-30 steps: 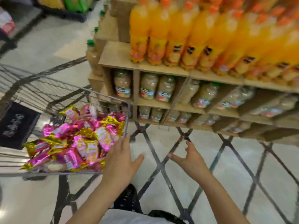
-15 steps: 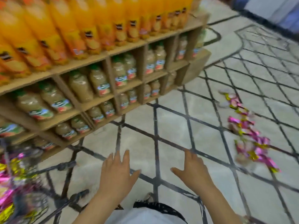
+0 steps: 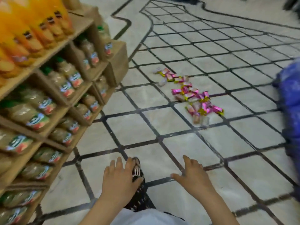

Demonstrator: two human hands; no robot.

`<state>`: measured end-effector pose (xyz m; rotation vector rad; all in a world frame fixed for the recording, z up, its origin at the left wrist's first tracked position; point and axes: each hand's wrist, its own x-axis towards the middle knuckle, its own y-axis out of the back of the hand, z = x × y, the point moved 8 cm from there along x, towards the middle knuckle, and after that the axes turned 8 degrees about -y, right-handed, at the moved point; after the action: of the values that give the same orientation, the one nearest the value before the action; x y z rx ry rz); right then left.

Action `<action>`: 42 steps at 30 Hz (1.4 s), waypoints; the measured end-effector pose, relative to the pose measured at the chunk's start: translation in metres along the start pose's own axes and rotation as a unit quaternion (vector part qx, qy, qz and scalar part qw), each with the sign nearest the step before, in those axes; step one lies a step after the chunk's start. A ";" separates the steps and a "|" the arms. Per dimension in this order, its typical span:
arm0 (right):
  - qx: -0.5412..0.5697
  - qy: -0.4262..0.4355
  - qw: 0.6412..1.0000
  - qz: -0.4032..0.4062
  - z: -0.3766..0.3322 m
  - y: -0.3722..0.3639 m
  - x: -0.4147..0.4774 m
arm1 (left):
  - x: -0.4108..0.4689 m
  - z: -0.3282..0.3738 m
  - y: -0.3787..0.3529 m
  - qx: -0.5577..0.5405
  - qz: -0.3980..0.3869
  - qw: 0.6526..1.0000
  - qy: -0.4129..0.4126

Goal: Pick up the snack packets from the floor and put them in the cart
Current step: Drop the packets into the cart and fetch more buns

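Gleaming tiled floor (image 3: 133, 130), stocked shelves (image 3: 76, 35)

Bare forearms (image 3: 222, 207) flank a white garment (image 3: 142, 218); a black-and-white patterned shoe (image 3: 137, 172) shows just beyond the garment.

place: shop | evidence: shelves (image 3: 53, 93) stocked with rows of juice bottles (image 3: 71, 78)

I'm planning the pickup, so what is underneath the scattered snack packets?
The snack packets lie straight on the pale tiled floor, across its dark grid lines, with no tray or mat showing. Some overlap, so anything beneath the top ones is covered.
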<state>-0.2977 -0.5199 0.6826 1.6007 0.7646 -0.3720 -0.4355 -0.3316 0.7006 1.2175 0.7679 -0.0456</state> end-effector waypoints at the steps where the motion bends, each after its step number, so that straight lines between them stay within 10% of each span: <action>1: 0.013 -0.013 1.000 -0.001 0.006 0.006 0.008 | 0.014 0.006 0.005 0.006 -0.006 1.000 -0.014; 21: 0.140 -0.154 0.978 0.003 -0.030 0.188 0.243 | 0.359 0.086 0.212 0.095 -0.014 0.972 -0.216; 42: 0.167 -0.237 0.954 -0.079 0.159 0.331 0.629 | 0.744 0.305 0.269 0.157 -0.081 0.957 -0.230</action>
<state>0.4075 -0.5141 0.5025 1.6699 0.4725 -1.0057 0.3918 -0.2214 0.5513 1.3709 0.4562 -0.5859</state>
